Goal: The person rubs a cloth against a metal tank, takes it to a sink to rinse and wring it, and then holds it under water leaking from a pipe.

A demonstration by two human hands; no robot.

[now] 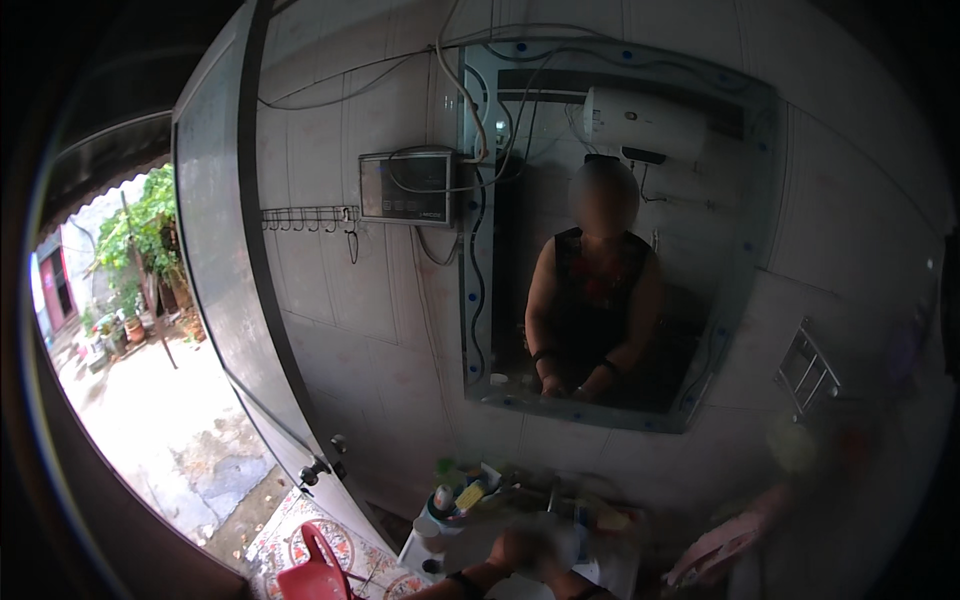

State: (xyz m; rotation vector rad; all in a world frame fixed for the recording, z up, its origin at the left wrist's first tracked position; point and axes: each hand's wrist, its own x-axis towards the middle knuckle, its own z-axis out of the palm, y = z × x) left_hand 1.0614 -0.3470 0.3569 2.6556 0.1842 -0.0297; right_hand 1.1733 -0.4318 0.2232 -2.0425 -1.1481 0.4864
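Both hands are close together above a white washbasin (466,551) at the bottom of the view. My left hand (511,549) and my right hand (550,564) are dim and blurred, and whether anything lies between them cannot be made out. A dark band circles each wrist. Behind the hands rises a faucet (553,499). To their left, a container (437,511) holds a white bottle (443,497) and a yellow brush or sponge (471,496). A pale cup (428,532) stands on the basin's left edge.
A framed mirror (480,300) reflects a person and a water heater (637,120). Left of it hang a control panel (406,187) with loose cables and a hook rack (307,219). An open door (225,247) leads outside. A red plastic chair (311,577) stands at lower left, a pink basin (724,544) at lower right.
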